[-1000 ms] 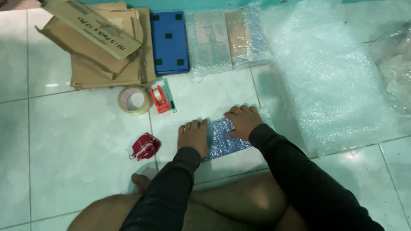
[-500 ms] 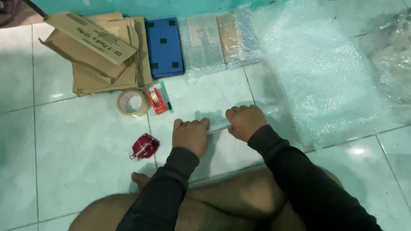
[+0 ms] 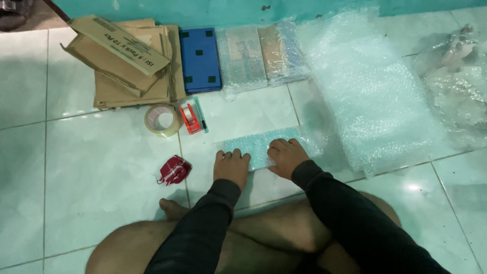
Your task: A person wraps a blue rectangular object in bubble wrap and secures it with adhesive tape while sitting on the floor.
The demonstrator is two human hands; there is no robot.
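Bubble-wrapped packet [image 3: 261, 147] lies flat on the floor, just below the red tape dispenser [image 3: 191, 118]. Left hand [image 3: 231, 167] and right hand [image 3: 287, 156] press on it, fingers spread flat, gripping nothing, apparently to pin the wrap.

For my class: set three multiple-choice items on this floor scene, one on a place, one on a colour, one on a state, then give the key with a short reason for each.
1. Where does the roll of clear tape lie?
A. on the blue tray
B. on the tile left of the red tape dispenser
C. under the bubble wrap sheet

2. What colour is the flat tray by the wall?
A. blue
B. yellow
C. white

3. What are the left hand and right hand doing?
A. lifting a box
B. hanging in the air
C. pressing flat on a bubble-wrapped packet

Key: 1 B, the roll sits beside the dispenser on bare tile; 2 A, its surface is plainly blue; 3 C, both palms lie on the packet.
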